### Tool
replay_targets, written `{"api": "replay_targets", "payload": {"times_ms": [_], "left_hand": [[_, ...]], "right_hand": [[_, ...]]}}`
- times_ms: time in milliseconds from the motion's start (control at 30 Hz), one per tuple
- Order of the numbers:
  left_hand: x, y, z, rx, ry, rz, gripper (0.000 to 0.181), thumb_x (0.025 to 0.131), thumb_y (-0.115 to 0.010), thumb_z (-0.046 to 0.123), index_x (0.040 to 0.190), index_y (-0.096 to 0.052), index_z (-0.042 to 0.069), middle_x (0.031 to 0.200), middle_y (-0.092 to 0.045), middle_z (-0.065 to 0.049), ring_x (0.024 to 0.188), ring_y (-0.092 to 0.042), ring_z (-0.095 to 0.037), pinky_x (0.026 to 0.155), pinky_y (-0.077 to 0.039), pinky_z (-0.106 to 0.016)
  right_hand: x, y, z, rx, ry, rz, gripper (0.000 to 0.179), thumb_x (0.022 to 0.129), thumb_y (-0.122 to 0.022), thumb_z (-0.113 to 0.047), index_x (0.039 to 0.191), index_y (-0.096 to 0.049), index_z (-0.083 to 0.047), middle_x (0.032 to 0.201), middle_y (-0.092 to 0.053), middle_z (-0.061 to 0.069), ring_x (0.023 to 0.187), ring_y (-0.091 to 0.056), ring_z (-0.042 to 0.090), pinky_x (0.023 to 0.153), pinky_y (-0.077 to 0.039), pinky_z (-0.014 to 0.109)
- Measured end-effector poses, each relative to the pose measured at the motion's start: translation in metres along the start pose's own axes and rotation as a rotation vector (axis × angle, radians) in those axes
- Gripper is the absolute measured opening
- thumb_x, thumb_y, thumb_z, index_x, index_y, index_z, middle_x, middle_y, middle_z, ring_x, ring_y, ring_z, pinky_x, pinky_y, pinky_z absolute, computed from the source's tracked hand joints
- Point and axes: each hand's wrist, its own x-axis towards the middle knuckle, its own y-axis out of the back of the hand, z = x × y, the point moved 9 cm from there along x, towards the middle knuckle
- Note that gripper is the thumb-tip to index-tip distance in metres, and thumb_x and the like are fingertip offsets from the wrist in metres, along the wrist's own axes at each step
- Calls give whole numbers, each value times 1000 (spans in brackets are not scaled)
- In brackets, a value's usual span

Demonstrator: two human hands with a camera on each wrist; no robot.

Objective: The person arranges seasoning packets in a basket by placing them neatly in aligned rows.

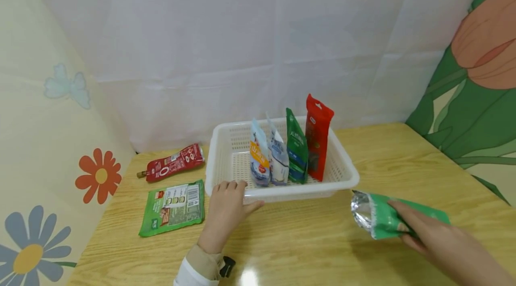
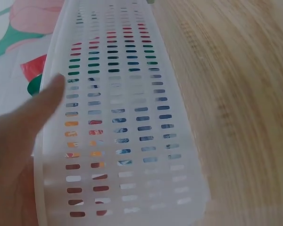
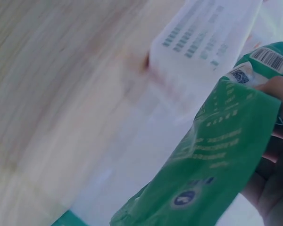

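Observation:
A white plastic basket [image 1: 278, 194] with slotted walls stands on the table. My left hand [image 1: 226, 205] grips its front rim near the left corner, fingers over the edge and thumb outside. In the left wrist view the thumb [image 2: 45, 106] shows against the rim. Four upright packets fill the basket's middle and right: an orange-and-blue one [image 1: 260, 156], a white-and-blue one [image 1: 278, 156], a dark green one [image 1: 297, 149] and a tall red one [image 1: 317, 136]. To the right of the basket, my right hand [image 1: 427, 228] holds a green packet [image 1: 389, 214] with a silver foil end, above the table.
Left of the basket lie a dark red spouted pouch [image 1: 175, 164] and a flat green packet [image 1: 173, 207] with a clear window. A white cloth [image 1: 201, 44] hangs behind the table [image 1: 298, 245]. Flower-printed panels stand at both sides.

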Motion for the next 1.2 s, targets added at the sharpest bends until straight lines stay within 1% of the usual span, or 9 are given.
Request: {"api": "replay_targets", "payload": {"times_ms": [133, 267, 367, 433, 633, 733, 967, 1133, 1200], "left_hand": [[3, -4, -3, -118, 54, -82, 66, 82, -56, 67, 110, -64, 7, 101, -68, -10, 99, -61, -28, 89, -47, -41], [7, 15, 8, -247, -23, 89, 43, 89, -60, 49, 104, -68, 10, 101, -68, -4, 101, -62, -23, 94, -48, -38], [5, 27, 24, -370, -97, 176, 24, 90, -63, 33, 96, -71, 11, 97, -71, 0, 96, -66, -18, 88, -52, -33], [4, 24, 35, -516, -94, 114, 22, 93, -60, 28, 99, -71, 10, 98, -72, -1, 93, -68, -16, 82, -55, -29], [-7, -13, 65, -1136, 100, -283, 45, 97, -53, 34, 130, -52, 4, 121, -65, -17, 101, -67, -28, 77, -54, -23], [-15, -23, 79, -1317, 170, -410, 60, 95, -54, 43, 140, -38, 6, 132, -56, -22, 103, -66, -31, 75, -56, -25], [-27, -26, 98, -1431, 188, -571, 82, 89, -47, 64, 145, -28, 7, 125, -55, -17, 104, -64, -19, 77, -56, -26], [-29, -27, 93, -1353, 263, -539, 64, 89, -61, 49, 137, -43, 11, 118, -60, -14, 99, -64, -16, 80, -55, -29], [-29, -27, 91, -1378, 294, -510, 54, 88, -65, 38, 132, -50, 11, 115, -62, -14, 92, -65, -16, 77, -56, -28]], "right_hand": [[8, 9, -20, -7, 78, 59, 64, 88, -53, -57, 134, -45, -13, 106, -71, 4, 68, -65, 16, 50, -49, 32], [15, 19, -41, -4, 176, 157, 72, 91, -21, -64, 135, -45, -12, 110, -70, 8, 74, -67, 20, 53, -52, 32], [19, 22, -54, -2, 218, 193, 71, 93, -15, -60, 134, -46, -11, 111, -69, 9, 75, -68, 20, 52, -52, 31], [21, 22, -61, 4, 231, 193, 70, 94, -14, -59, 133, -46, -11, 112, -69, 9, 76, -68, 20, 52, -52, 30], [29, 16, -80, 31, 246, 146, 71, 92, -13, -58, 137, -45, -13, 121, -67, 9, 90, -69, 22, 60, -55, 31], [32, 13, -90, 31, 279, 137, 70, 93, -15, -57, 137, -46, -13, 121, -66, 9, 94, -69, 22, 65, -57, 31], [37, 0, -112, 24, 338, 53, 63, 94, -32, -54, 133, -53, -10, 123, -66, 9, 99, -68, 22, 69, -57, 31], [39, -7, -120, 23, 343, 0, 59, 89, -57, -48, 134, -53, -10, 126, -64, 11, 104, -67, 25, 72, -57, 33], [40, -6, -121, 23, 342, 15, 59, 92, -48, -50, 134, -53, -10, 126, -64, 11, 104, -67, 24, 72, -57, 33]]}}
